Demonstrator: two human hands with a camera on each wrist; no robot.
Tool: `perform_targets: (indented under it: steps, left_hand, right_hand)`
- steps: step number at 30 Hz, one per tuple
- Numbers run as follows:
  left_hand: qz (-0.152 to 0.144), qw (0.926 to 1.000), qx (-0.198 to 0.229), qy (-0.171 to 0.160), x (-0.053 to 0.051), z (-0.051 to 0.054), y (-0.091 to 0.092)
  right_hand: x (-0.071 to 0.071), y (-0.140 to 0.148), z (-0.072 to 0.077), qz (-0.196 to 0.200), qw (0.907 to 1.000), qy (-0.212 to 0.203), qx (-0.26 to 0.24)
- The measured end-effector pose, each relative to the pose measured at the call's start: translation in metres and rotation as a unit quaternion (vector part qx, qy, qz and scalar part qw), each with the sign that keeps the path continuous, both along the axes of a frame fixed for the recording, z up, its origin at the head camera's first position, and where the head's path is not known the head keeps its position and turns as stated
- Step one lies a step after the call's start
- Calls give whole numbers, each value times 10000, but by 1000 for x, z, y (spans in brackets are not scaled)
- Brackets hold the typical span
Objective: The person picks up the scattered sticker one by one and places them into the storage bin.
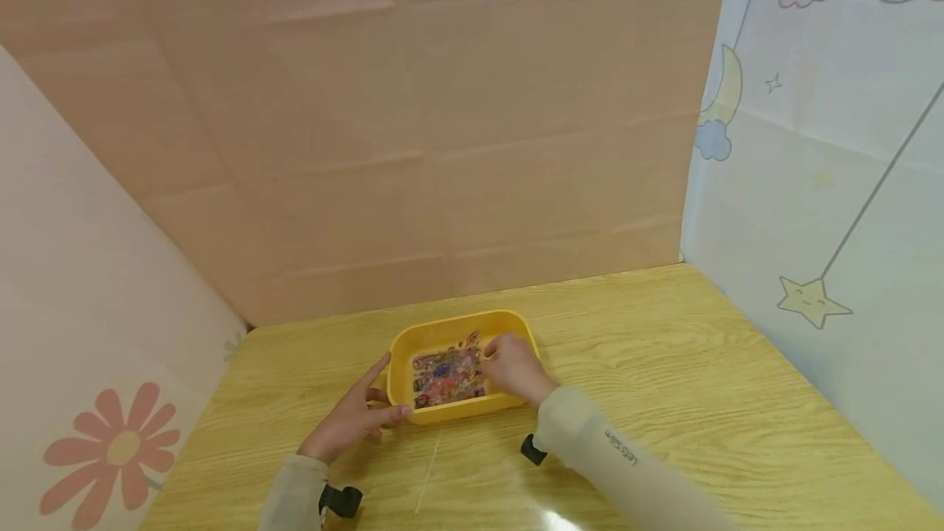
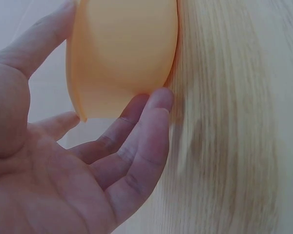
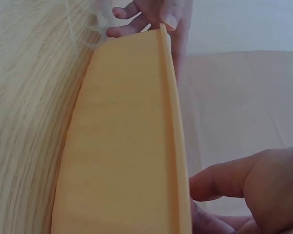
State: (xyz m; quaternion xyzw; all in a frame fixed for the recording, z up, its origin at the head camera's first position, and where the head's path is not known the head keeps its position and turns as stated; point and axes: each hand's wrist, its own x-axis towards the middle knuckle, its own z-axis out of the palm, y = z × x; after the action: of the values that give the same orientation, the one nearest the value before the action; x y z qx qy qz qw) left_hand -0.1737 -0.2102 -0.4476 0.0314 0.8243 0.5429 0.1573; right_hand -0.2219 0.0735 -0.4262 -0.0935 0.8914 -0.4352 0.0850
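A shallow yellow plastic tray (image 1: 472, 410) with rounded corners stands on the table. Across its floor lies a jumble of small shiny, multicoloured pieces (image 1: 446, 383), pink and reddish with one blue patch; their kind is too small to make out. My left hand (image 1: 356, 420) holds the tray's left end, thumb at the front rim, other fingers bent against the outer wall in the left wrist view. My right hand (image 1: 514, 367) reaches over the right side into the tray, fingers curled down at the pieces. The tray wall hides its fingertips in the right wrist view, so anything pinched there is hidden.
The wood-grain tabletop (image 1: 649, 367) surrounds the tray. A brown sheet (image 1: 413, 146) rises behind it, and pale printed walls stand at left and right. A thin pale line (image 1: 428, 474) runs along the table in front of the tray.
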Motion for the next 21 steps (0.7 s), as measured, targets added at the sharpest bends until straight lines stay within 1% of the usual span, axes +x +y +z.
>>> perform_targets:
  steps: [3,10,13,15,17,19,21]
  left_hand:
    - [-10,10000,11,15,-1,-1,-1]
    - [-159,9999,40,37,-1,-3,-3]
    - [-185,9998,34,48,-1,-3,-4]
    - [-180,9998,30,49,0,-2,-3]
    - [-172,9998,10,65,0,-2,-3]
    - [-151,9999,-13,62,1,-1,-3]
    - [-71,9999,-94,47,2,0,-2]
  right_hand:
    - [1,-6,-1,47,9998,85,157]
    - [4,-11,-4,122,9979,142,613]
    - [5,-10,-4,149,9974,126,692]
    - [5,-9,-4,165,9976,123,657]
    - [6,-5,-4,174,9975,242,645]
    - [6,-1,-4,189,9968,462,618]
    - [5,5,-5,181,9944,839,621]
